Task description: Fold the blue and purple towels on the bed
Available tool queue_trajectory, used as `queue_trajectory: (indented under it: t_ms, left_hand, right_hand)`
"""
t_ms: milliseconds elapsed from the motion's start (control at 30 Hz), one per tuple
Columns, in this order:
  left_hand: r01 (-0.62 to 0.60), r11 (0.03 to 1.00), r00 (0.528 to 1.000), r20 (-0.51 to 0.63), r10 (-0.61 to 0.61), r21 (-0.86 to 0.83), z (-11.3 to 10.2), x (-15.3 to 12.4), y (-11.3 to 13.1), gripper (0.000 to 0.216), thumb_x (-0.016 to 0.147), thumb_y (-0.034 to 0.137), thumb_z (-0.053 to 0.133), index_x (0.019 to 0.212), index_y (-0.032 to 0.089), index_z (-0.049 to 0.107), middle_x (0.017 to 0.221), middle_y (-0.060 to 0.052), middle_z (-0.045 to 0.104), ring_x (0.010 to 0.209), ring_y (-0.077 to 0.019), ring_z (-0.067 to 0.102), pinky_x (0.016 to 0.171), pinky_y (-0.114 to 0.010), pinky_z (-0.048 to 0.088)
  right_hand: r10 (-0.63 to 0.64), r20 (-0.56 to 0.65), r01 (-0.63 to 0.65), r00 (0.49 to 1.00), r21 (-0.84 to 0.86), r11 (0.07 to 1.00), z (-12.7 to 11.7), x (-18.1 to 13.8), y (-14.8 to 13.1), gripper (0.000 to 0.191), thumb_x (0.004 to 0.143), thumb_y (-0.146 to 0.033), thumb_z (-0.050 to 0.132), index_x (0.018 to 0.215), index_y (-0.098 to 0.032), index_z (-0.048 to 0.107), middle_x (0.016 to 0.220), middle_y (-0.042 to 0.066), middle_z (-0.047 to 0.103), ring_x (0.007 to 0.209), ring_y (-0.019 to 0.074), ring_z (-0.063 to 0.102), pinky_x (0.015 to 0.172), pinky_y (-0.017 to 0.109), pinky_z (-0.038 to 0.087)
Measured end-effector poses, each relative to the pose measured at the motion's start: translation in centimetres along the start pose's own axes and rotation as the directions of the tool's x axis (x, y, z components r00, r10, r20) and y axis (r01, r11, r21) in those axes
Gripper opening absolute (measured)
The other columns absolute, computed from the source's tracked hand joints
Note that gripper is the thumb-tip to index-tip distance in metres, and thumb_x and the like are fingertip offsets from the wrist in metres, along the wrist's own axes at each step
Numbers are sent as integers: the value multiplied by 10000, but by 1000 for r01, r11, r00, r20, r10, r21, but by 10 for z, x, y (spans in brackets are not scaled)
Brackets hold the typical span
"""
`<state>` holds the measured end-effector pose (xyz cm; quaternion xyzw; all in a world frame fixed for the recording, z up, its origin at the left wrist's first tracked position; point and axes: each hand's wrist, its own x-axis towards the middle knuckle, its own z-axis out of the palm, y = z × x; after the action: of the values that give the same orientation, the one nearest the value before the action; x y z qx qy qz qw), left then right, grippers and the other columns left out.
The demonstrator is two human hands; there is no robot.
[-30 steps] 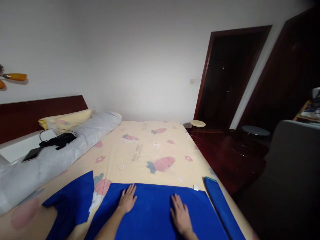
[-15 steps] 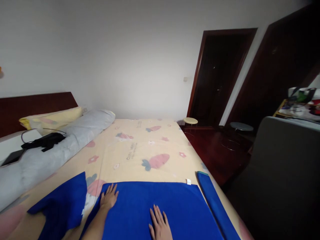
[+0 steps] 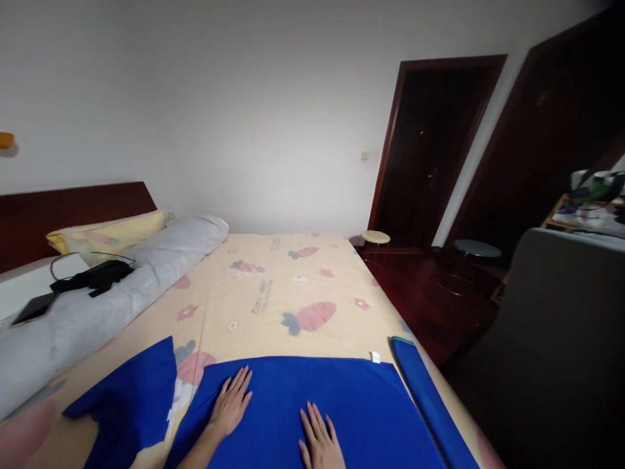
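A blue cloth (image 3: 278, 404) lies spread over the near part of the bed, with a small white tag (image 3: 375, 357) at its far edge. My left hand (image 3: 232, 400) rests flat on its left part, fingers stretched toward the far edge. Flat on the middle of the same cloth is my right hand (image 3: 321, 438), fingers extended; its wrist runs out of view at the bottom. Another blue cloth (image 3: 134, 397) lies crumpled to the left. Along the right side is a long, narrow folded blue cloth (image 3: 430, 397).
The bed (image 3: 273, 293) has a carrot-print sheet. At its left lie a rolled grey quilt (image 3: 161, 267), a yellow pillow (image 3: 114, 231), a black item (image 3: 95, 277) and a phone-like dark slab (image 3: 36, 307). Two stools (image 3: 375, 237) and a dark chair back (image 3: 541, 339) stand right.
My left hand has slid right and slightly nearer, away from the cloth's far left corner. My right hand stays at about the same place on the cloth. The view has shifted slightly left.
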<state>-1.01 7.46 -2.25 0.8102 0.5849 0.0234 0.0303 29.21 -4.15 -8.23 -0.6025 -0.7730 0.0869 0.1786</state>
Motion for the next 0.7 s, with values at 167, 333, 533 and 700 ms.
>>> queue_trajectory:
  t_ms: [167, 333, 533, 700]
  left_hand:
    - [318, 948, 940, 133, -315, -6, -3, 20, -19, 600, 954, 429, 212, 1509, 206, 259, 1603, -82, 234, 1478, -236, 211, 1158, -542, 231]
    - [469, 883, 859, 237, -454, -11, -17, 42, -66, 610, 948, 413, 223, 1503, 165, 272, 1602, -129, 212, 1474, -282, 219, 1100, -616, 295]
    - [473, 880, 856, 208, -472, 52, -25, 45, -51, 590, 952, 344, 257, 1505, 137, 257, 1608, -125, 189, 1478, -268, 204, 1145, -549, 258]
    - [250, 960, 967, -77, -242, 123, -11, 19, 2, 569, 965, 327, 208, 1513, 178, 247, 1610, -60, 199, 1490, -193, 160, 1204, -453, 137]
  right_hand:
    - [4, 25, -4, 1000, -3, 1000, -1, 0, -1, 558, 955, -494, 321, 1451, -409, 79, 1533, -16, 239, 1392, 279, 354, 1101, 535, 429]
    - [24, 76, -24, 997, 7, 1000, -2, 2, 1, 560, 951, -502, 321, 1444, -415, 69, 1533, -14, 224, 1399, 283, 330, 1110, 553, 411]
    - [14, 50, -14, 999, 10, 1000, 0, 1, 2, 568, 951, -484, 338, 1443, -417, 63, 1532, -17, 230, 1396, 282, 340, 1105, 550, 418]
    - [-13, -13, 12, 1000, -22, 1000, 2, 4, 2, 588, 943, -483, 373, 1444, -423, 71, 1517, -17, 279, 1370, 278, 393, 1077, 526, 454]
